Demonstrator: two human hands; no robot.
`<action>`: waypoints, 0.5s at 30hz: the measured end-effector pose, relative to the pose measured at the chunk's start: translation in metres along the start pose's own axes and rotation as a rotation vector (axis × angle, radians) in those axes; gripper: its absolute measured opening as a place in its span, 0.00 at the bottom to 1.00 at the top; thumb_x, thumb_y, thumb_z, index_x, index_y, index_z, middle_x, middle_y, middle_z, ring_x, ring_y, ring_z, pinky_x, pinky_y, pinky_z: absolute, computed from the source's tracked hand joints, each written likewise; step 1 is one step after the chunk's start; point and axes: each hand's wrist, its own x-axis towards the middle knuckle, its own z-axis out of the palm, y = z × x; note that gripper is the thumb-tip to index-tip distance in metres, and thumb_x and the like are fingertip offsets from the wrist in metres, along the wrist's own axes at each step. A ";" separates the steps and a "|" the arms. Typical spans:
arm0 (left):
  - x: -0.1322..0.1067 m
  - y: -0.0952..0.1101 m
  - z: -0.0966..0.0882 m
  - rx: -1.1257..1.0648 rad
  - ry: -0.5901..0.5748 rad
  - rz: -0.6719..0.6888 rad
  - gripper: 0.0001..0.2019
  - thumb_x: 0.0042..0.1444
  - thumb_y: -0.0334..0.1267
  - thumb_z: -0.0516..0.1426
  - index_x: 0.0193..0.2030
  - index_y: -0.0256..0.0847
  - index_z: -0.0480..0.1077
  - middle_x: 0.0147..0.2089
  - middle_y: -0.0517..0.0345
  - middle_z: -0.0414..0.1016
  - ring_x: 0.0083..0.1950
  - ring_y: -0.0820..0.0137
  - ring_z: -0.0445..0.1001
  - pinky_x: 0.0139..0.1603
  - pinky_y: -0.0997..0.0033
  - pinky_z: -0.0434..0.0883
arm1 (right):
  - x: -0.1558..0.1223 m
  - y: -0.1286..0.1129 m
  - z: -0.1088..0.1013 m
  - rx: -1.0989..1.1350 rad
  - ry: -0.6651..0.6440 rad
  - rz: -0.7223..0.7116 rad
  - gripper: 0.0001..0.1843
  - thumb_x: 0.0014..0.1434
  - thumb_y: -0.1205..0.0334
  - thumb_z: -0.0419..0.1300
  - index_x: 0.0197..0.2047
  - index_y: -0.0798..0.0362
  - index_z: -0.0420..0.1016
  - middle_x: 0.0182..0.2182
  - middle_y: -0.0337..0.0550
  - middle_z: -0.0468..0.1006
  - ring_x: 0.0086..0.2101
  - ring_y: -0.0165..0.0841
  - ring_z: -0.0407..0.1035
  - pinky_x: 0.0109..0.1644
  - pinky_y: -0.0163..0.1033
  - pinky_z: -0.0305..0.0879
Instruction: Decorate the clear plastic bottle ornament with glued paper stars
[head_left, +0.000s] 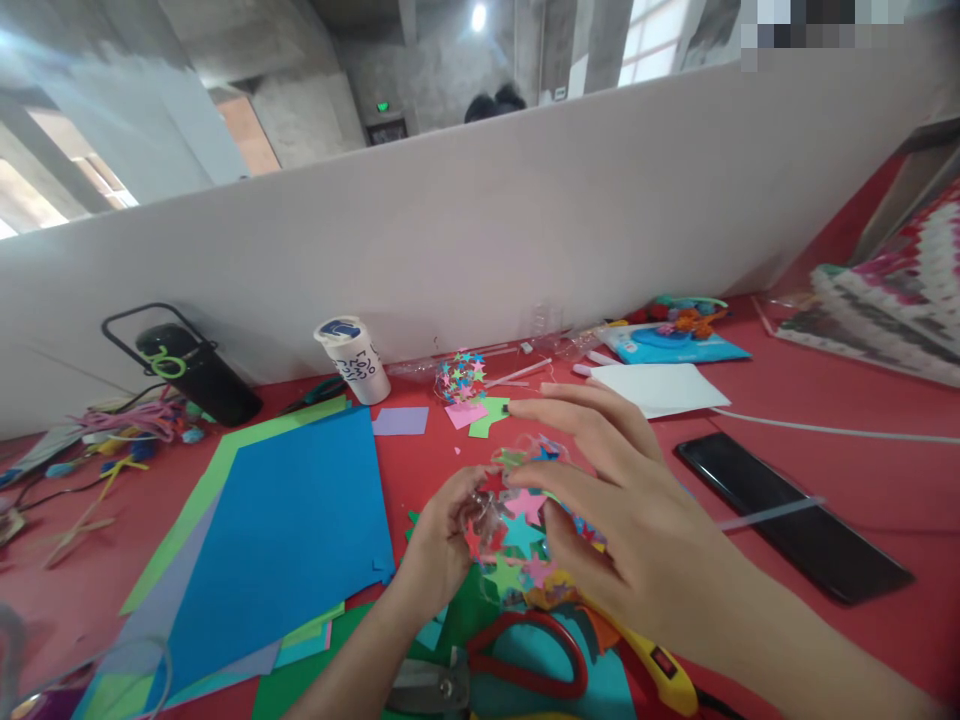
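Observation:
A clear ball covered with colored paper stars (pixel 523 535) is in front of me, above the papers and scissors. My left hand (pixel 442 540) is closed on its left side, with fingertips pressed into the clear surface. Over the right side arches my right hand (pixel 630 500), its fingers spread and curved; the thumb and one finger come close to the stars, and I cannot tell whether they touch. A small dark spot shows at one outstretched fingertip. Below lie red-handled scissors (pixel 529 655) and a yellow tool with a red switch (pixel 664 665), probably a glue gun, partly hidden.
Blue paper (pixel 292 540) tops a stack at left. Behind stand a black bottle (pixel 199 375), a white cup (pixel 356 365) and a second star-covered ball (pixel 461 378). A phone (pixel 791 515) lies right, near white paper (pixel 660 390). A white partition (pixel 450 230) borders the red table.

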 end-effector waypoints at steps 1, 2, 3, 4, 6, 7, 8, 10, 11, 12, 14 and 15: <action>0.000 0.001 0.000 0.028 -0.025 0.011 0.14 0.37 0.27 0.61 0.34 0.42 0.76 0.30 0.58 0.74 0.28 0.72 0.67 0.29 0.75 0.66 | 0.000 0.000 0.000 0.008 0.003 0.005 0.15 0.53 0.77 0.54 0.39 0.54 0.74 0.54 0.52 0.67 0.57 0.47 0.53 0.58 0.59 0.56; -0.001 0.003 0.000 0.061 -0.052 0.021 0.14 0.37 0.26 0.61 0.34 0.41 0.76 0.31 0.57 0.74 0.29 0.71 0.68 0.29 0.75 0.66 | 0.000 0.000 0.001 0.014 0.005 0.013 0.15 0.53 0.78 0.53 0.39 0.54 0.74 0.54 0.52 0.67 0.57 0.47 0.54 0.58 0.58 0.56; -0.001 0.004 0.000 0.093 -0.083 0.029 0.15 0.37 0.25 0.60 0.35 0.41 0.77 0.33 0.56 0.75 0.30 0.70 0.69 0.29 0.74 0.66 | 0.000 0.000 0.001 0.017 0.011 0.021 0.14 0.54 0.78 0.53 0.39 0.54 0.74 0.54 0.52 0.67 0.57 0.46 0.54 0.58 0.58 0.56; -0.002 0.005 0.000 0.125 -0.117 0.036 0.16 0.38 0.25 0.58 0.36 0.42 0.77 0.36 0.55 0.75 0.31 0.69 0.69 0.30 0.74 0.66 | -0.001 0.001 0.001 0.015 0.018 0.033 0.14 0.54 0.78 0.53 0.39 0.54 0.74 0.53 0.51 0.67 0.57 0.46 0.54 0.58 0.57 0.55; -0.002 0.006 -0.002 0.182 -0.181 0.056 0.18 0.39 0.24 0.56 0.38 0.44 0.77 0.41 0.54 0.75 0.36 0.67 0.71 0.32 0.73 0.67 | -0.001 0.001 0.000 0.017 0.033 0.052 0.14 0.55 0.78 0.52 0.38 0.53 0.74 0.52 0.50 0.68 0.56 0.44 0.54 0.59 0.55 0.55; -0.002 0.005 -0.002 0.198 -0.199 0.065 0.19 0.40 0.24 0.56 0.39 0.44 0.77 0.43 0.54 0.75 0.38 0.65 0.72 0.33 0.73 0.68 | -0.001 0.001 -0.001 0.023 0.036 0.053 0.14 0.55 0.78 0.52 0.38 0.53 0.74 0.52 0.50 0.68 0.56 0.43 0.54 0.59 0.55 0.54; -0.002 0.004 -0.004 0.211 -0.210 0.073 0.20 0.41 0.24 0.56 0.40 0.45 0.77 0.44 0.54 0.75 0.40 0.65 0.72 0.35 0.73 0.68 | -0.001 0.001 -0.003 0.033 0.034 0.046 0.14 0.55 0.78 0.52 0.37 0.53 0.74 0.52 0.50 0.68 0.57 0.43 0.54 0.60 0.54 0.54; -0.001 0.001 -0.005 0.185 -0.195 0.063 0.19 0.40 0.25 0.57 0.40 0.44 0.77 0.44 0.54 0.75 0.42 0.64 0.72 0.36 0.73 0.68 | -0.001 0.000 -0.005 0.059 0.005 0.023 0.14 0.54 0.78 0.53 0.38 0.54 0.74 0.53 0.50 0.66 0.57 0.43 0.52 0.60 0.54 0.53; 0.000 0.000 -0.005 0.138 -0.171 0.035 0.18 0.40 0.26 0.58 0.39 0.43 0.77 0.43 0.53 0.76 0.41 0.63 0.72 0.35 0.73 0.68 | -0.001 -0.001 -0.006 0.070 -0.015 0.009 0.14 0.53 0.78 0.53 0.38 0.54 0.74 0.54 0.50 0.66 0.58 0.43 0.51 0.60 0.54 0.53; 0.001 0.000 -0.005 0.081 -0.143 -0.001 0.16 0.40 0.28 0.59 0.38 0.42 0.77 0.41 0.53 0.76 0.40 0.64 0.73 0.34 0.73 0.68 | -0.002 -0.002 -0.007 0.076 -0.036 0.001 0.14 0.53 0.78 0.53 0.38 0.54 0.74 0.55 0.50 0.65 0.59 0.44 0.50 0.61 0.54 0.53; 0.003 -0.001 -0.004 -0.025 -0.075 -0.066 0.12 0.39 0.30 0.61 0.34 0.40 0.78 0.35 0.53 0.76 0.35 0.66 0.72 0.31 0.74 0.67 | -0.002 -0.003 -0.007 0.077 -0.079 -0.012 0.14 0.52 0.78 0.54 0.39 0.55 0.74 0.56 0.51 0.64 0.60 0.45 0.49 0.61 0.55 0.53; 0.004 0.000 -0.004 -0.064 -0.035 -0.096 0.10 0.39 0.32 0.61 0.32 0.40 0.77 0.31 0.54 0.76 0.32 0.67 0.71 0.28 0.75 0.66 | -0.002 -0.004 -0.006 0.075 -0.100 -0.021 0.14 0.52 0.78 0.54 0.39 0.55 0.74 0.57 0.51 0.63 0.60 0.45 0.48 0.61 0.56 0.52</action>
